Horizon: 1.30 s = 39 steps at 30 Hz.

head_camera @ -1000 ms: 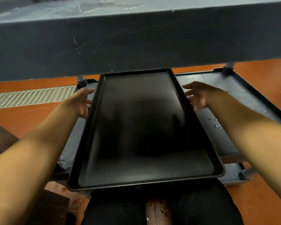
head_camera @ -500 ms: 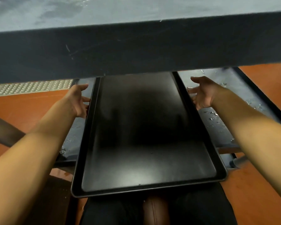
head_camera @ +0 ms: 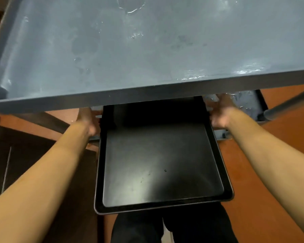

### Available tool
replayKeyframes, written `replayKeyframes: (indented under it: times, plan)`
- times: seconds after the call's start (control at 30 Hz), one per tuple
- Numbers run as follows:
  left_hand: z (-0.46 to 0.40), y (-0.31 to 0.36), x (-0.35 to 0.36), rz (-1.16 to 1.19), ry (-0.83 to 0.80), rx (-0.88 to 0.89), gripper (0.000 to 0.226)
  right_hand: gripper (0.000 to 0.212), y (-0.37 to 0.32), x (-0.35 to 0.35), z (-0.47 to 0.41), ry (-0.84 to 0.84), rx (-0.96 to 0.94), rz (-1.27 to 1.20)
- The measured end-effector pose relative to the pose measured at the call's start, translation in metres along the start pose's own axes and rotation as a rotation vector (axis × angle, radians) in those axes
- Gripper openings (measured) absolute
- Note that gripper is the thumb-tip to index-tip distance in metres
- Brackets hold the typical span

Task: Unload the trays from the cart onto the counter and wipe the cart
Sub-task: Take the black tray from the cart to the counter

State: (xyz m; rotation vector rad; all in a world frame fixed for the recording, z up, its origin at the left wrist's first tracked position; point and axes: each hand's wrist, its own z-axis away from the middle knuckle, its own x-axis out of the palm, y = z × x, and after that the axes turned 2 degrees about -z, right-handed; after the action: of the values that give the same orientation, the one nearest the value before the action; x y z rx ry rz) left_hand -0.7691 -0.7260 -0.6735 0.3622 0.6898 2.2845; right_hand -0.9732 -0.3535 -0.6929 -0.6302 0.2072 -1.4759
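Black tray (head_camera: 158, 163) projects from beneath the grey cart's upper shelf (head_camera: 147, 50), far end hidden under it. Left hand (head_camera: 87, 120) and right hand (head_camera: 219, 114) grip its long edges; finger positions cannot be told. Lower shelf (head_camera: 249, 104) is wet.

Wet grey cart top shelf (head_camera: 147, 50) — below, black tray (head_camera: 158, 163) on lower shelf (head_camera: 249, 102).

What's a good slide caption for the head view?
Both hands, left and right, grip the long black metal tray beneath the grey cart's top shelf.
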Motion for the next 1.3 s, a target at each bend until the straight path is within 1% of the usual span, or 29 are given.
replayKeyframes:
  times: [0.03, 0.1, 0.2, 0.27, 0.33, 0.43, 0.53, 0.63, 0.77, 0.9, 0.97, 1.1, 1.17, 1.27, 1.3]
  plan:
    - [0.015, -0.003, -0.001, 0.021, 0.029, 0.01, 0.063, 0.046, 0.005, -0.006, 0.01, 0.005, -0.012, 0.012]
    - [0.048, -0.013, -0.004, 0.037, 0.064, 0.05, 0.057, 0.06, 0.014, -0.011, 0.044, 0.022, -0.015, 0.04]
    - [0.092, -0.03, -0.009, 0.019, 0.078, 0.065, 0.061, 0.068, 0.026, -0.02, 0.09, 0.065, 0.004, 0.042]
    - [0.13, -0.044, -0.011, 0.069, 0.067, 0.052, 0.044, 0.071, 0.034, -0.027, 0.123, 0.08, 0.01, 0.052]
    - [0.161, -0.06, -0.013, 0.142, 0.042, 0.017, 0.039, 0.075, 0.044, -0.033, 0.156, 0.076, 0.037, 0.051]
    - [0.215, -0.08, -0.019, 0.082, 0.023, -0.05, 0.05, 0.081, 0.062, -0.048, 0.205, 0.096, 0.077, 0.079]
    - [0.265, -0.102, -0.027, 0.054, 0.002, -0.107, 0.065, 0.081, 0.082, -0.062, 0.252, 0.084, 0.069, 0.081]
    - [0.312, -0.122, -0.035, 0.041, 0.039, -0.117, 0.076, 0.08, 0.104, -0.076, 0.3, 0.08, 0.081, 0.085]
    - [0.376, -0.155, -0.047, -0.01, 0.004, -0.086, 0.073, 0.077, 0.137, -0.094, 0.375, 0.088, 0.027, 0.075]
    - [0.446, -0.176, -0.053, -0.056, -0.05, -0.059, 0.061, 0.074, 0.169, -0.117, 0.451, 0.091, 0.012, 0.051]
    - [0.476, -0.182, -0.052, -0.077, -0.063, -0.04, 0.059, 0.073, 0.176, -0.129, 0.485, 0.102, 0.003, 0.027]
    - [0.544, -0.182, -0.036, -0.155, -0.112, 0.003, 0.066, 0.081, 0.178, -0.16, 0.562, 0.123, -0.021, -0.015]
    - [0.579, -0.175, -0.02, -0.178, -0.151, 0.019, 0.069, 0.081, 0.166, -0.177, 0.602, 0.135, -0.057, -0.029]
    - [0.62, -0.161, 0.011, -0.239, -0.219, 0.011, 0.081, 0.083, 0.144, -0.208, 0.659, 0.136, -0.112, -0.051]
    - [0.637, -0.155, 0.024, -0.271, -0.244, 0.02, 0.081, 0.083, 0.137, -0.22, 0.676, 0.132, -0.14, -0.065]
